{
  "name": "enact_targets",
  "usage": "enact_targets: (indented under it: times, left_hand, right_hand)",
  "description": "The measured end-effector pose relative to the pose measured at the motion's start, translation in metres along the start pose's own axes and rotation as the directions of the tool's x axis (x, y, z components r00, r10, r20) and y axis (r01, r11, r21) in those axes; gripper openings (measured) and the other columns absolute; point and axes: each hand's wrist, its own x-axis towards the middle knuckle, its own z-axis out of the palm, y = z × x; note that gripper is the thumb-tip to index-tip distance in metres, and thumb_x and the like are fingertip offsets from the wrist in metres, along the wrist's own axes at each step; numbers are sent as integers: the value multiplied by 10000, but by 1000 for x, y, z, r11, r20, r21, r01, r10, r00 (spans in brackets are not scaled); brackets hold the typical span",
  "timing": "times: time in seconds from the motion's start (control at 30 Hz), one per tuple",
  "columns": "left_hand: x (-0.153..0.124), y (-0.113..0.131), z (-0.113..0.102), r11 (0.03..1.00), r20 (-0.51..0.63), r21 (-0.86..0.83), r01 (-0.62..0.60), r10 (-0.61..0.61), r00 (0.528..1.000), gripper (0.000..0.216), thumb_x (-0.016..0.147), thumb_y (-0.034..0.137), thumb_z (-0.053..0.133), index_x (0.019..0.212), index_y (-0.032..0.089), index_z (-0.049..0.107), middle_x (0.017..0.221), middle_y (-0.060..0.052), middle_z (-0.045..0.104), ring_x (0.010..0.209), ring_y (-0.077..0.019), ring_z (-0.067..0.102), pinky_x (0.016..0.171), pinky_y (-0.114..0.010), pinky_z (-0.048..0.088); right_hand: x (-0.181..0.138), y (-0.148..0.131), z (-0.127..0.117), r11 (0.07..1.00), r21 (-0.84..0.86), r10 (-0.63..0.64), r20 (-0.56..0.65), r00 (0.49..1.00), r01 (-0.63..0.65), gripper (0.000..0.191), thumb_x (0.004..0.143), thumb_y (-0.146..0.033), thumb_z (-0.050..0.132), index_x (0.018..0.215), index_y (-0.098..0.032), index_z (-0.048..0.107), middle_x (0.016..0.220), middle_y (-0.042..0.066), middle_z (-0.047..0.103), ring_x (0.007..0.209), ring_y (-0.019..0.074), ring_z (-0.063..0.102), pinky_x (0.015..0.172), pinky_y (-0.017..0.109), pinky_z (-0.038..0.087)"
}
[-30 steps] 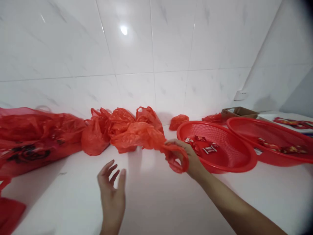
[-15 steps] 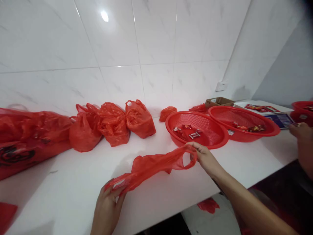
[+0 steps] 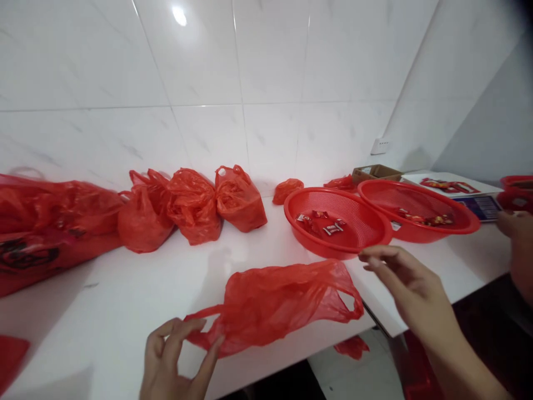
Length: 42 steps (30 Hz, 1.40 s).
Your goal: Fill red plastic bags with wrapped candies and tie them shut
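Red film, thin and crinkled — an empty carrier bag [image 3: 283,300] spread flat on the white table [image 3: 125,300], close to the near edge, handle loops toward the right. At its left end the left hand [image 3: 175,355], thumb and forefinger seemingly pinched on a twisted corner of the film; grip partly masked by the plastic itself. To the right, the right hand [image 3: 410,283], released, fingers spread and slightly curled, hovering just beside the bag's handle loop but apart from it, over the table's edge and in front of the nearer basket.

Behind the bag, a round red mesh basket [image 3: 333,254] with a few wrapped sweets [image 3: 322,223] on its bottom; right beside it, rims overlapping in this view, a second red basket [image 3: 437,231] with more wrappers inside. Further back along the tiled wall, three stuffed red bags [image 3: 194,203] bunched together, a small knotted one [image 3: 288,190] to their right, and a large printed red sack [image 3: 54,222] lying on its side at far left. Beyond the baskets, a shallow cardboard box [image 3: 376,172] and a weighing scale [image 3: 481,205] with a blue panel. At the right border, another person's hand [image 3: 518,244], blurred, near the scale. Below the table edge — down on the floor — a scrap of red plastic [image 3: 352,347].
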Motion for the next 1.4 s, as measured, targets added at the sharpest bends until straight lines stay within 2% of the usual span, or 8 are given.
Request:
enact_targets:
  times: [0.1, 0.23, 0.37, 0.47, 0.6, 0.77, 1.0, 1.4]
  left_hand:
    - [2, 1, 14, 995, 39, -46, 93, -91, 995, 683, 672, 508, 687, 1295, 294, 505, 1323, -102, 416, 854, -237, 621, 690, -416, 572]
    - [7, -10, 17, 964, 349, -84, 254, -210, 913, 429, 706, 431, 654, 1099, 259, 642, 991, -39, 661, 792, -227, 639, 697, -325, 536]
    - [8, -3, 10, 875, 534, -239, 420, -243, 810, 280, 745, 473, 645, 864, 226, 704, 789, -13, 689, 796, -225, 631, 734, -288, 504]
    - [10, 12, 6, 685, 585, -463, 562, -240, 775, 256, 755, 453, 674, 745, 197, 683, 719, -13, 632, 788, -196, 596, 793, -293, 486]
    - [14, 26, 1, 385, 662, -610, 692, -232, 713, 285, 812, 442, 630, 1001, 239, 697, 595, 30, 490, 640, -140, 527, 698, -286, 493]
    - [26, 47, 4, 301, 757, -553, 777, -207, 619, 459, 780, 391, 684, 1223, 294, 619, 657, 33, 532, 581, -94, 511, 601, -219, 480]
    - [56, 85, 80, 122, 951, -280, 952, -100, 293, 310, 864, 247, 576, 1164, 196, 635, 697, -4, 608, 632, -126, 631, 587, -222, 515]
    - [78, 96, 188, 42, 943, -292, 956, -152, 295, 108, 929, 157, 464, 900, 138, 566, 603, 25, 584, 476, -76, 572, 493, -171, 498]
  right_hand:
    - [-6, 5, 5, 988, -118, -122, -206, 971, 100, 326, 788, -392, 662, 1080, -258, 609, 1175, 65, 572, 1111, 229, 539, 986, 419, 419]
    - [-4, 44, 4, 968, 171, 245, -506, 827, -182, 464, 742, -443, 681, 1119, -229, 518, 1094, 57, 548, 998, 209, 581, 892, 434, 476]
    - [-31, 42, 15, 964, 200, 230, -290, 929, -177, 436, 792, -439, 634, 1175, -286, 495, 1156, 54, 540, 1090, 215, 553, 934, 422, 466]
    - [-56, 18, 18, 984, 69, 156, 140, 978, -167, 645, 731, -415, 696, 1320, -364, 439, 1387, 61, 434, 1269, 264, 441, 999, 442, 435]
    - [-71, 12, 4, 943, -123, 326, 532, 782, -310, 788, 633, -339, 776, 1360, -371, 473, 1391, 64, 472, 1156, 302, 544, 880, 409, 526]
    - [-60, 39, -12, 698, 183, 511, 550, 661, -692, 625, 791, -348, 645, 1374, -287, 428, 901, 16, 700, 735, 193, 672, 659, 317, 560]
    - [-17, 90, -10, 386, 627, 729, 243, 640, -677, 204, 721, -276, 640, 908, -195, 638, 875, 57, 720, 734, 206, 686, 679, 308, 567]
    - [55, 128, -15, 540, 441, 711, 216, 669, -717, 292, 839, -471, 551, 882, -189, 616, 761, 78, 717, 631, 209, 670, 578, 297, 542]
